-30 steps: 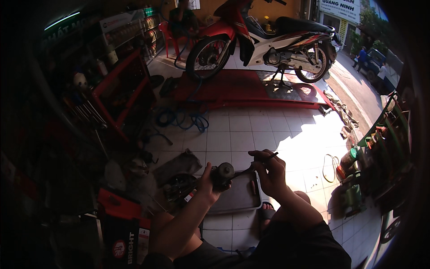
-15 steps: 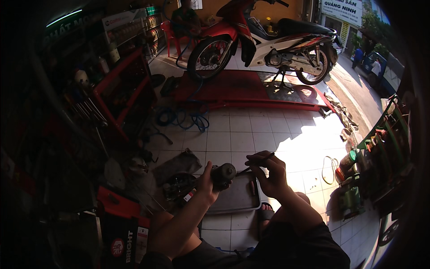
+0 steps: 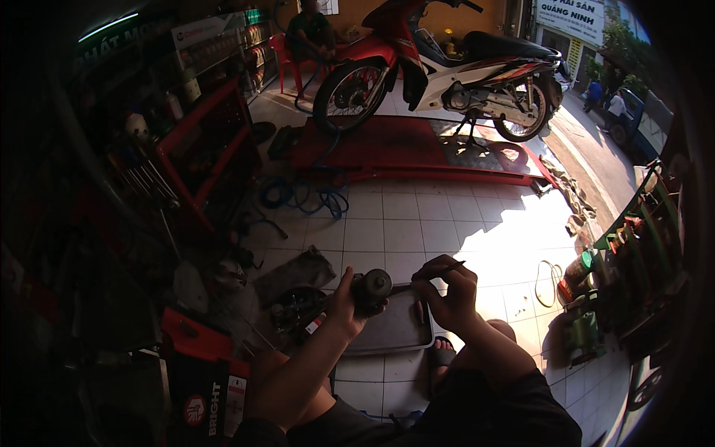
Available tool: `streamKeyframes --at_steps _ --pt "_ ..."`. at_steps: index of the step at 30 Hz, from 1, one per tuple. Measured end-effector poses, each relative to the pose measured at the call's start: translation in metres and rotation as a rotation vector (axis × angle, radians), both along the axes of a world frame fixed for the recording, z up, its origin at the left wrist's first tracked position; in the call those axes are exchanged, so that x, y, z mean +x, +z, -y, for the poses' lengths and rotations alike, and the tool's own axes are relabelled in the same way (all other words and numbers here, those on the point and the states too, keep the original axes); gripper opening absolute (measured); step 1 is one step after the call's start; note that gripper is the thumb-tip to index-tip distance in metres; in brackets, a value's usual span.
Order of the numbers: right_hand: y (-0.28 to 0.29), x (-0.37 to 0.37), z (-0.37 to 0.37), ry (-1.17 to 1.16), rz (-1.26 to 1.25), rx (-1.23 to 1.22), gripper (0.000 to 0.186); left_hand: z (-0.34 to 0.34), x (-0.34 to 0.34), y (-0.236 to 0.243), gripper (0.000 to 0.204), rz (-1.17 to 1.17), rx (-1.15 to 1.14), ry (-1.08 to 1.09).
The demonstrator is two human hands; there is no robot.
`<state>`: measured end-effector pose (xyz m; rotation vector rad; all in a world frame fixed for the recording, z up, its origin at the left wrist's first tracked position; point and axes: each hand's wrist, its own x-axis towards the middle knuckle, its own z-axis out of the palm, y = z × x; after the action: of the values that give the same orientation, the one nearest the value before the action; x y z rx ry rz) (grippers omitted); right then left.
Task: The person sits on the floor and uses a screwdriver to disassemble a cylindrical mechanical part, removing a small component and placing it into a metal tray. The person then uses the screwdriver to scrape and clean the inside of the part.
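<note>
My left hand [image 3: 345, 309] is wrapped round a dark cylindrical metal part [image 3: 377, 283] with a round end and a small knob at its centre. It looks like a small motor, though its kind is not certain. Just to the right, my right hand [image 3: 449, 292] is closed in a pinch on a thin dark rod-like tool [image 3: 454, 266]. One end of this tool sticks out past the fingers; the other points toward the cylindrical part, and shadow hides whether they touch. Below both hands lies a grey tray [image 3: 387, 348] with a small slim object [image 3: 420, 311] along its right side.
Dark metal parts [image 3: 292, 309] and a grey cloth [image 3: 298, 272] lie left of the tray. Farther off are a coiled blue hose [image 3: 328, 201] and a red lift platform [image 3: 357, 149] bearing a motorbike [image 3: 447, 74]. A red tool cart [image 3: 216, 149] stands left; a person sits behind.
My right hand has shifted slightly to the right with the thin tool, whose outer end sits a little lower. The left hand and the cylindrical part are nearly unmoved.
</note>
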<state>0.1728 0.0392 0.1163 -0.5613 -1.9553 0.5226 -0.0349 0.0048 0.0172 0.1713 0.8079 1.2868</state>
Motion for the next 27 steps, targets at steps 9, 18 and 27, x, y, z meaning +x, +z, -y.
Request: streamKeyframes --at_steps 9,18,27 --pt "-0.005 -0.004 0.003 0.043 -0.096 -0.226 0.025 0.002 0.001 -0.003 0.067 -0.007 0.013 -0.015" --pt "0.001 -0.008 0.007 0.002 -0.095 -0.218 0.026 0.002 0.000 0.002 0.066 -0.022 -0.003 -0.008" --pt "-0.005 -0.007 0.004 -0.001 -0.061 -0.250 0.030 0.006 -0.005 -0.005 0.062 0.002 -0.004 0.002"
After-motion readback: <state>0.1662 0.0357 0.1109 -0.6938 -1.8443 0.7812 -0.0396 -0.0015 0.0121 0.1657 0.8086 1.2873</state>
